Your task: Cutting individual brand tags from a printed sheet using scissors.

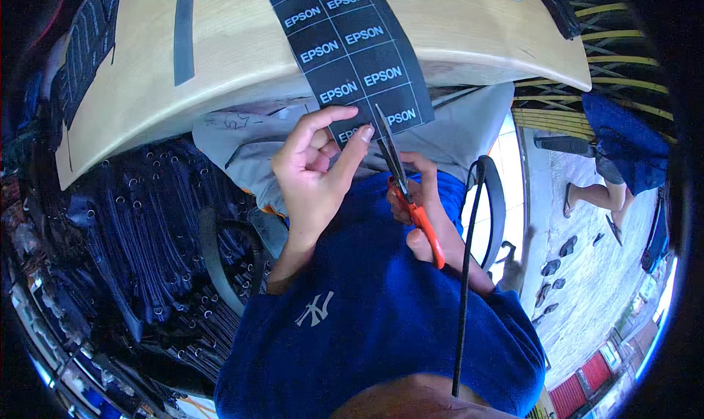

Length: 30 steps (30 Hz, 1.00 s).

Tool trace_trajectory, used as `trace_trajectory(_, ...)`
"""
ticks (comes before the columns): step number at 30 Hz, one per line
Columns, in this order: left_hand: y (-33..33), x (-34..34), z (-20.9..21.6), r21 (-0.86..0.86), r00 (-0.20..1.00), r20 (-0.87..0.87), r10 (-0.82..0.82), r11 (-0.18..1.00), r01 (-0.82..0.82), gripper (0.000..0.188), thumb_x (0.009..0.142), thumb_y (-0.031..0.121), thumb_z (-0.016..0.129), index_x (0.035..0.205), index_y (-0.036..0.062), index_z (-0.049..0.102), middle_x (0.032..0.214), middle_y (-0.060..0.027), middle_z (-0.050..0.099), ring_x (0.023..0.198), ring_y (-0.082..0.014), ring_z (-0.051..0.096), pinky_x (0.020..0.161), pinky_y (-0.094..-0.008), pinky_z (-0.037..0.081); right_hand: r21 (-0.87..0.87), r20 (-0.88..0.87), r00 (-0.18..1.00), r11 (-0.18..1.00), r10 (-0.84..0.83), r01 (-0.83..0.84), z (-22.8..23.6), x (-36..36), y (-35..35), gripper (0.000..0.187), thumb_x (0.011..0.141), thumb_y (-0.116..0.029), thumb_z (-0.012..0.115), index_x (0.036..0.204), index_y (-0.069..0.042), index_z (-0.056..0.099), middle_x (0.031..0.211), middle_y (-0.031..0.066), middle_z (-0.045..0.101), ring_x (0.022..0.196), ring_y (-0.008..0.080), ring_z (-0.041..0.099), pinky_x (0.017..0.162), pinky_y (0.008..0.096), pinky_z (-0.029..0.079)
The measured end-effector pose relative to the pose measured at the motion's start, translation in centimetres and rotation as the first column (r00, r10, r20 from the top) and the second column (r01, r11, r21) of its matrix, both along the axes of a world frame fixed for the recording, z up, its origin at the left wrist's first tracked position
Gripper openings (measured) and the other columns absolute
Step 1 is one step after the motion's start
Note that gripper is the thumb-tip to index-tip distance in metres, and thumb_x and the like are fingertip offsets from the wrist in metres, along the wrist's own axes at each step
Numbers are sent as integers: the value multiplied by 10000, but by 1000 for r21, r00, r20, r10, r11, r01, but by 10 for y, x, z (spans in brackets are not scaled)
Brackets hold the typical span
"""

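A long black sheet, printed with a white grid of repeated lettering, hangs over the table's near edge toward me. My left hand pinches its lower end between thumb and index finger. In my right hand is a pair of scissors with orange-red handles. Their blades are parted and point away from me, reaching the sheet's lower edge just right of my left thumb. One blade lies over the sheet's printed face. Part of my right hand's fingers is hidden behind the scissors.
The pale wooden table curves across the top, with a narrow dark strip lying on it. At left hang many dark straps with metal rings. To the right are a yellow slatted rack, another person's legs and shoes on the floor.
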State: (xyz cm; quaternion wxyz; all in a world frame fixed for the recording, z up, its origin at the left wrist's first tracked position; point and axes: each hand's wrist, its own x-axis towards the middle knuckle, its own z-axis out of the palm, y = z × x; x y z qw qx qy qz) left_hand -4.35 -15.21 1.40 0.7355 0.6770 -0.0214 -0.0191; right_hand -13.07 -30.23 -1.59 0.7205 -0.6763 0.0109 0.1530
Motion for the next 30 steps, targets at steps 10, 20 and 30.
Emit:
trace_trajectory(10,-1,-4,-6,-70,998,-29,-47,997,44,263,797,-82,650,1046,-52,573,958,-117,645,846,-103,613,693,-204,503,90,-23,998,994,-64,66,4,11,5,1119,660,-779,559,1324,18,138,710,43,412,583,105,334,533,255,270)
trace_trajectory(20,-2,-3,-5,-72,999,-12,-47,996,46,266,786,-86,658,1037,-55,575,940,-107,644,839,-101,614,693,-203,505,90,-32,997,994,-64,67,6,13,7,1069,691,-745,566,1321,8,143,755,50,452,622,107,370,553,254,295)
trace_trajectory(30,-2,-5,0,-38,999,-18,-36,999,35,262,781,-67,677,1025,-44,587,911,-90,649,807,-82,610,650,-177,478,-71,42,996,994,-75,78,-1,8,5,1002,746,-741,484,1295,36,172,610,51,460,522,128,422,498,273,330)
